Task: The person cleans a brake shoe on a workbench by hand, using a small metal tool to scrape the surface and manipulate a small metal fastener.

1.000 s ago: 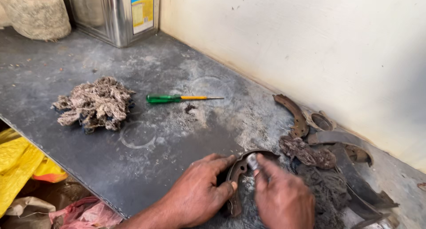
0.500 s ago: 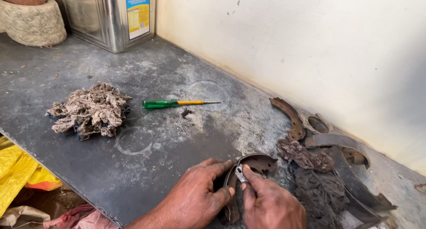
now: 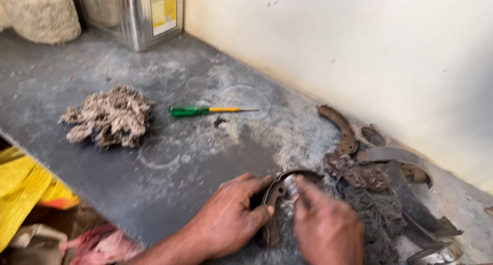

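Near edge of the grey bench (image 3: 102, 193): left hand (image 3: 228, 221) grips the curved brake shoe (image 3: 280, 190) along its arc; right hand (image 3: 326, 229) pinches a small metal piece (image 3: 290, 183) against it. Shoe looks rigid, heavy for its size, rusty and dusty — best held by the web edge, not the lining. Farther off: fibre wad (image 3: 108, 116), green-handled screwdriver (image 3: 205, 110), more shoes (image 3: 341, 129) by the wall.

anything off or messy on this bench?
Yes. Pale dust and ring marks smear the dark grey benchtop. Rusty curved brake shoes lie jumbled by the wall. The left hand and right hand grip another worn curved shoe.
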